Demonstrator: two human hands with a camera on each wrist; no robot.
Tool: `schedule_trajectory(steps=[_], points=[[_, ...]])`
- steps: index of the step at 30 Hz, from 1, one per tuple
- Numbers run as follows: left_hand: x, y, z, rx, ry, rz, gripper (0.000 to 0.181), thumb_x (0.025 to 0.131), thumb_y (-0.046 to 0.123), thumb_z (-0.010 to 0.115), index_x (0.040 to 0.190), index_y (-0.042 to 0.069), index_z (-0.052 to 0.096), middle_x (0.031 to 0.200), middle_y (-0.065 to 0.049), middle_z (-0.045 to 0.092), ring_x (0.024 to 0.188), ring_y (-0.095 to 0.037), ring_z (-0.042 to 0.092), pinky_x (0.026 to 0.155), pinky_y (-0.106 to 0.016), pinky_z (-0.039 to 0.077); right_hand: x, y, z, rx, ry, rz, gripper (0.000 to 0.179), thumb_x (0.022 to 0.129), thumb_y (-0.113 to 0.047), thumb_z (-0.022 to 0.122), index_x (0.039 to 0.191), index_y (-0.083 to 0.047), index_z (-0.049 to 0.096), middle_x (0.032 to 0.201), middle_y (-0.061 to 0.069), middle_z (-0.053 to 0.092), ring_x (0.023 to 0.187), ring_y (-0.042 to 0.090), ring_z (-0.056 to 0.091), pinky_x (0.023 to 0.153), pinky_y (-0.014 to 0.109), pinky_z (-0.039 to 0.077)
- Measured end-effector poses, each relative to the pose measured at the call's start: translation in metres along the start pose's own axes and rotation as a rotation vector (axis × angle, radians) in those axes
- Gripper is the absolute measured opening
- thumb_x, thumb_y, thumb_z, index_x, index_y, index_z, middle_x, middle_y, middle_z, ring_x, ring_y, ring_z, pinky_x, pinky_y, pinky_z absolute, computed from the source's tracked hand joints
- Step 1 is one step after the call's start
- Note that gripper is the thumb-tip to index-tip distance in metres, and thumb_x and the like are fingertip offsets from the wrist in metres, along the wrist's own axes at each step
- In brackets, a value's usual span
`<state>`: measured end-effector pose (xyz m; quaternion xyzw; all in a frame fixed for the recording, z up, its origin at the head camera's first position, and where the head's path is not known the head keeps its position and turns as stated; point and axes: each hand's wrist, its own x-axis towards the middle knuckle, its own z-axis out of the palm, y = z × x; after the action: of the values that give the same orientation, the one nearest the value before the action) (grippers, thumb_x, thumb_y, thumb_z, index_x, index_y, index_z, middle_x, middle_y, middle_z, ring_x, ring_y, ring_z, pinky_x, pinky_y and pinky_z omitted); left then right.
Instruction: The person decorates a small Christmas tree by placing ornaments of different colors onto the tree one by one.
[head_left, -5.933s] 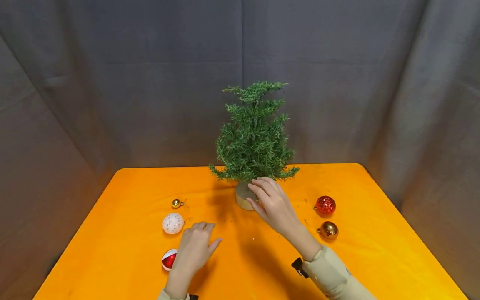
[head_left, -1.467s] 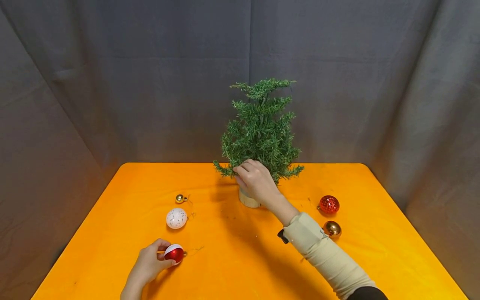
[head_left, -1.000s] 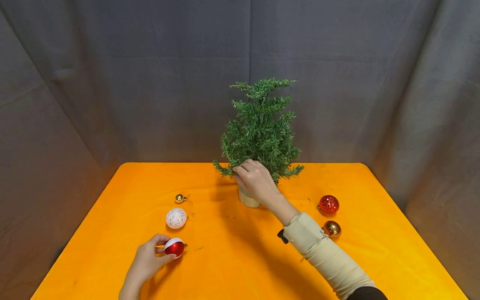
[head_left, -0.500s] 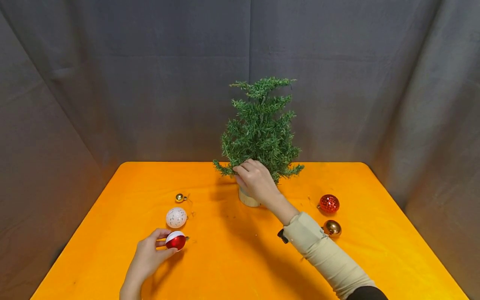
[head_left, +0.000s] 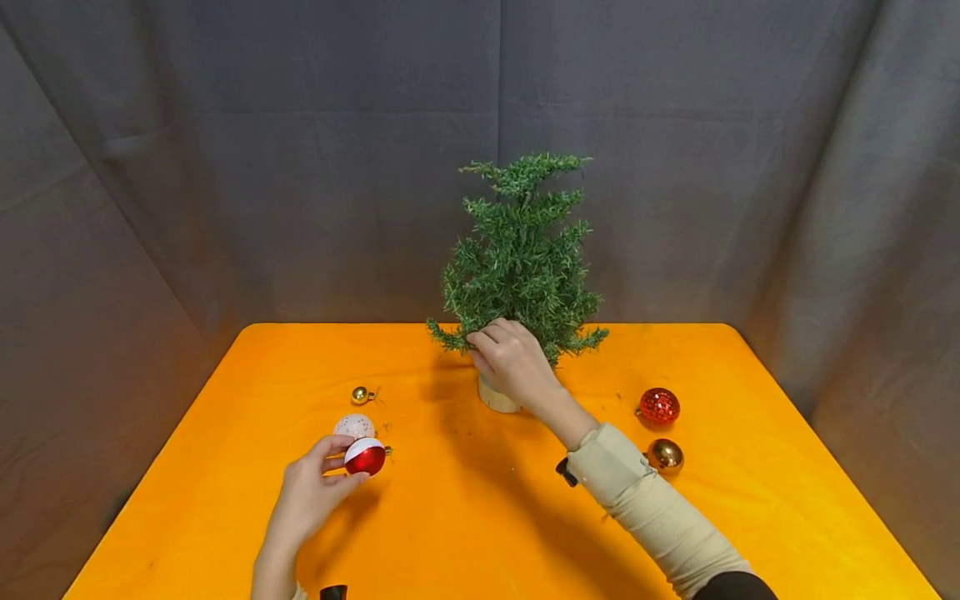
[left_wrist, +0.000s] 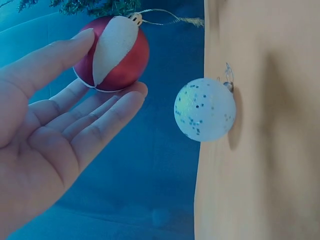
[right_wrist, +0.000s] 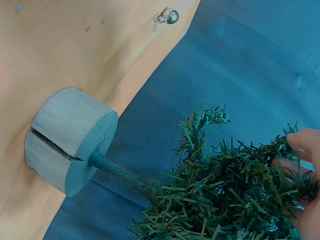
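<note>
My left hand [head_left: 306, 498] holds a red and white Christmas bauble [head_left: 366, 458] between thumb and fingers, raised over the table. In the left wrist view, the bauble [left_wrist: 120, 52] has a gold cap and a string loop trailing from it. My right hand [head_left: 513, 358] is at a low front branch of a small artificial Christmas tree [head_left: 525, 267], pinching it. Thumb and fingers close around the green needles in the right wrist view, where the tree's round wooden base [right_wrist: 75, 135] has a split down its side.
Behind the held bauble lies a white speckled bauble [head_left: 352, 425], with a small gold one [head_left: 360, 396] farther back. To the right, a red sequined bauble [head_left: 659, 406] and a copper one [head_left: 666, 456] rest on the orange tablecloth [head_left: 465, 517]. Grey curtains [head_left: 360, 167] enclose the table.
My left hand has gripped the red and white bauble, lifted it and carried it forward and slightly right. My right hand reached the branch earlier and has stayed there since.
</note>
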<state>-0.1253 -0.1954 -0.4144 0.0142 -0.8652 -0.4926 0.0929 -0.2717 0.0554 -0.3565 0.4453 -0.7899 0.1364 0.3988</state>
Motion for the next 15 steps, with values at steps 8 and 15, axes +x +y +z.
schedule_trajectory(steps=[8, 15], points=[[0.007, 0.004, 0.007, 0.002, 0.056, 0.079, 0.042, 0.070, 0.001, 0.074, 0.107, -0.004, 0.056, 0.102, -0.019, 0.060, 0.088, -0.030, 0.060, 0.070, -0.031, 0.051, 0.000, 0.000, 0.000, 0.014, 0.007, -0.005, 0.009, 0.077, -0.006, 0.068, 0.085, -0.003, 0.067, 0.081, 0.007, 0.063, 0.077, 0.020, 0.057, 0.072, 0.031, 0.046], [0.015, 0.012, 0.014, 0.004, 0.099, 0.130, 0.047, 0.070, -0.001, 0.074, 0.113, -0.008, 0.054, 0.106, -0.022, 0.059, 0.089, -0.031, 0.061, 0.071, -0.032, 0.050, -0.001, 0.001, 0.000, 0.013, 0.001, -0.002, 0.008, 0.078, -0.007, 0.068, 0.086, -0.004, 0.067, 0.081, 0.007, 0.063, 0.078, 0.020, 0.057, 0.072, 0.031, 0.046]])
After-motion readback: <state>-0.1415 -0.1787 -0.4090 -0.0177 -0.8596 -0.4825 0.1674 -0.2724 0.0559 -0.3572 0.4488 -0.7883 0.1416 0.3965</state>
